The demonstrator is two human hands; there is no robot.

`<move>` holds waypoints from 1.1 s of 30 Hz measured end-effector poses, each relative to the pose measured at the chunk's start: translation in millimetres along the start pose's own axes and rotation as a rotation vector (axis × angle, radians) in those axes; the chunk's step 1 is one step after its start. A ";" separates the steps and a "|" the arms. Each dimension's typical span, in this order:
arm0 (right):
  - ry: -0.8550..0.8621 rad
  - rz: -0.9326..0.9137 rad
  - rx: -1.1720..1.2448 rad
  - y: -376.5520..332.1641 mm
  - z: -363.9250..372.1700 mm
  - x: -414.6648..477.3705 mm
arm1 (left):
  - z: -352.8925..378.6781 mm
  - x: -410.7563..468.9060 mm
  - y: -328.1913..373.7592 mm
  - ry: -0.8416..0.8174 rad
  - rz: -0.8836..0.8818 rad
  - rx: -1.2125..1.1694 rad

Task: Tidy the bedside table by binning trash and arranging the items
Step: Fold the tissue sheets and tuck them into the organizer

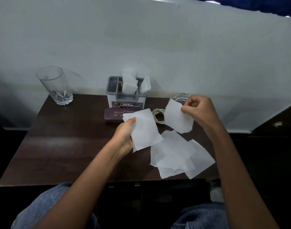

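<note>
Jeans-clad knees (47,209) sit closest, under the dark tabletop (59,146). On its right front lies a loose pile of tissue sheets (174,154), overlapping, one corner reaching the near edge. Left grip (125,134) curls round one flat sheet (144,129), thumb on top. Right grip (199,109) pinches a torn piece (176,119) by its edge, held up just in front of a small glass dish (181,98) and beside a coiled cord (158,115). Best, I judge, to lay the torn piece onto the held sheet, gather the pile into the same bundle, and crumple it tight so nothing flutters off. No bin shows.
</note>
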State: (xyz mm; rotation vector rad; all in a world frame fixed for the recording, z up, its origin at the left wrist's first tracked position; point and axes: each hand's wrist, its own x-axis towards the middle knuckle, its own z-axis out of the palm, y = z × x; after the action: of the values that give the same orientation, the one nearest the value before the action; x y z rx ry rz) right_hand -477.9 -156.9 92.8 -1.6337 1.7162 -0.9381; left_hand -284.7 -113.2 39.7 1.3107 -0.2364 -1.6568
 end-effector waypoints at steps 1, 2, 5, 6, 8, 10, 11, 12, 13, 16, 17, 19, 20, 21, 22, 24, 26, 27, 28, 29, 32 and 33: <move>0.015 -0.033 0.028 -10.0 -0.1 -3.3 | 0.5 0.1 -0.5 -0.003 -0.005 0.005; 0.023 -0.060 0.080 -19.9 0.0 -6.6 | 1.1 -0.5 -0.7 -0.007 -0.011 0.002; -0.001 -0.096 0.365 -42.7 2.5 -16.6 | 1.6 -1.5 -1.3 -0.028 -0.048 -0.048; -0.020 -0.085 0.479 -46.6 5.4 -18.8 | 1.7 -2.5 -0.9 -0.047 -0.065 -0.075; -0.059 -0.023 0.699 -46.1 15.9 -21.3 | 1.9 -4.0 0.1 -0.080 -0.094 -0.141; -0.067 0.083 0.828 -38.7 32.5 -23.7 | 2.8 -4.8 2.2 -0.117 -0.096 -0.206; -0.057 0.144 0.845 -34.1 41.6 -25.6 | 3.7 -5.0 3.5 -0.138 -0.078 -0.225; -0.037 0.205 0.835 -29.1 50.6 -27.7 | 4.3 -5.2 4.7 -0.159 -0.057 -0.240; -0.010 0.263 0.806 -24.3 58.5 -29.8 | 4.6 -4.9 5.6 -0.183 -0.037 -0.257; 0.090 0.380 0.707 -14.5 76.0 -34.0 | 3.0 -5.2 7.8 -0.195 -0.004 -0.302; 0.114 0.402 0.700 -13.5 79.8 -35.1 | 1.6 -3.7 7.8 -0.185 0.001 -0.304; 0.146 0.426 0.708 -13.6 86.1 -36.9 | 0.0 -0.8 7.3 -0.177 0.000 -0.341; 0.161 0.427 0.699 -14.1 88.4 -37.4 | 0.0 0.4 7.2 -0.173 0.000 -0.367; 0.176 0.418 0.679 -14.7 90.0 -37.5 | 0.0 1.3 7.3 -0.173 0.007 -0.383; 0.183 0.406 0.652 -15.2 91.1 -37.4 | 0.0 1.5 7.4 -0.180 0.016 -0.392; 0.179 0.380 0.606 -16.3 91.3 -37.3 | 0.4 -0.8 8.3 -0.208 0.019 -0.387; 0.170 0.359 0.562 -16.2 90.3 -37.1 | 0.5 -4.5 8.7 -0.222 0.007 -0.374; 0.170 0.349 0.543 -15.4 89.8 -37.2 | 0.5 -5.2 8.8 -0.208 0.009 -0.371; 0.171 0.337 0.528 -15.0 89.0 -37.7 | 0.7 -6.2 8.7 -0.189 0.010 -0.365; 0.166 0.324 0.515 -15.0 88.2 -38.3 | 0.4 -5.5 8.2 -0.168 0.012 -0.350; 0.111 0.292 0.499 -16.3 83.3 -38.8 | 1.1 -4.1 7.3 -0.136 0.006 -0.328; 0.084 0.283 0.494 -17.2 80.2 -37.8 | 0.9 -2.6 7.0 -0.129 0.000 -0.319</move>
State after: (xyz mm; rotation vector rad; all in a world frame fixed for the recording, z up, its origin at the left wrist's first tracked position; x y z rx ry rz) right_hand -400.1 -126.9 58.1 -1.0184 1.5553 -1.1827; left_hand -281.7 -115.1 46.3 0.9667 -0.0447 -1.7003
